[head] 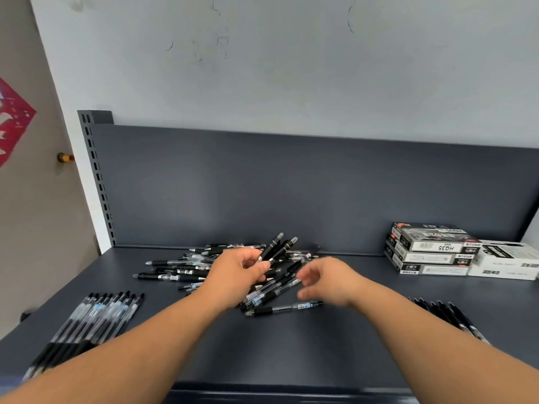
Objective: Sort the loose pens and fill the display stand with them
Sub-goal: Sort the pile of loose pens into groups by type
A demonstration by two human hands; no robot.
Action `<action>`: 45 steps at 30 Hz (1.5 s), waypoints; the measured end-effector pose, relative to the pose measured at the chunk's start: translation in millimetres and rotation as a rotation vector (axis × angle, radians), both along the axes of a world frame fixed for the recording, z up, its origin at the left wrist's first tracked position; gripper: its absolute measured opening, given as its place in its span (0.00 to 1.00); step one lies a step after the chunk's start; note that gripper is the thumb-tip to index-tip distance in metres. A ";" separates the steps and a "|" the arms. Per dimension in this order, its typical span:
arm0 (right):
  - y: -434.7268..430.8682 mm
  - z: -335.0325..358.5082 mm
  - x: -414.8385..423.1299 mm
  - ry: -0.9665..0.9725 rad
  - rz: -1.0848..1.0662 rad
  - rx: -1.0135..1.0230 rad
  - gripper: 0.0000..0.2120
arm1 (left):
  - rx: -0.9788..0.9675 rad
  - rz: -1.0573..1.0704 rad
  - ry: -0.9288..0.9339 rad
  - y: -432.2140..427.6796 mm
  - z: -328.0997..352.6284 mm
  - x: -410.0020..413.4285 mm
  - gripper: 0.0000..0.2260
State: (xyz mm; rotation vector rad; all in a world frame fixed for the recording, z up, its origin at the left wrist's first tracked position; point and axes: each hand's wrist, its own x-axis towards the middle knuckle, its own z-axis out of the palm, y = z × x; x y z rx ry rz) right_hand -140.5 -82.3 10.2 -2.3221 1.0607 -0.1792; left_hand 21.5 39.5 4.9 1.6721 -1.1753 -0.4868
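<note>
A loose pile of black pens (186, 268) lies at the back middle of the dark shelf (291, 345). My left hand (236, 272) grips two black pens (277, 247) that stick up and to the right above the pile. My right hand (326, 279) hovers just right of it over the pile, blurred, with loosely curled fingers and nothing held. A single clear pen (287, 308) lies in front of the pile. A sorted row of clear-barrel pens (96, 319) lies at the front left. Another row of black pens (449, 319) lies at the front right.
Stacked pen boxes (431, 249) and a white box (507, 260) stand at the back right against the shelf's dark back panel (262, 185). A slotted upright (96, 182) rises at the left. The shelf's front edge (291, 387) is close below my forearms.
</note>
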 end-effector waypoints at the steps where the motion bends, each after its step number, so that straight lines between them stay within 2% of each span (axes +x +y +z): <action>1: -1.3 -3.7 -1.3 0.165 0.033 -0.090 0.19 | 0.000 0.011 -0.006 1.0 -1.0 1.2 0.07; 3: -4.6 -13.1 -2.1 0.302 0.056 -0.178 0.16 | 0.006 0.019 -0.023 3.4 -1.3 1.9 0.05; 7: -14.6 -26.5 1.4 0.195 0.106 -0.259 0.07 | 0.000 0.030 -0.025 7.6 -2.2 3.2 0.04; 10: -19.9 -29.5 7.3 0.178 0.175 -0.255 0.09 | -0.003 0.045 0.012 8.2 -4.6 4.8 0.03; 13: -21.3 -28.5 11.7 0.232 0.204 -0.270 0.18 | -0.015 0.057 0.074 7.2 -8.0 6.2 0.04; 15: -21.8 -27.2 11.2 0.239 0.197 -0.277 0.21 | -0.029 0.063 0.126 6.2 -9.0 6.1 0.04; 21: -24.0 -30.1 8.2 0.178 0.237 -0.235 0.14 | -0.053 0.040 0.321 -0.9 -10.3 0.4 0.04; 28: -23.0 -29.5 4.6 0.131 0.274 -0.213 0.13 | -0.069 0.040 0.369 -7.8 -10.7 -1.6 0.04; 30: -20.9 -29.3 6.9 0.100 0.258 -0.191 0.17 | -0.071 0.037 0.366 -8.5 -10.0 -1.7 0.04; 34: -17.8 -25.7 18.9 0.119 0.253 -0.099 0.32 | -0.075 0.035 0.364 -7.7 -10.0 0.6 0.04; 38: -22.2 -23.3 28.7 0.143 0.235 -0.044 0.40 | -0.091 0.047 0.370 -5.1 -10.7 6.8 0.05; 41: -29.6 -21.4 29.6 0.036 0.128 -0.064 0.34 | -0.115 0.073 0.382 -2.3 -9.6 14.8 0.04; 45: -44.5 -20.6 29.0 0.023 0.016 -0.304 0.21 | -0.126 0.106 0.419 0.9 -11.3 25.9 0.06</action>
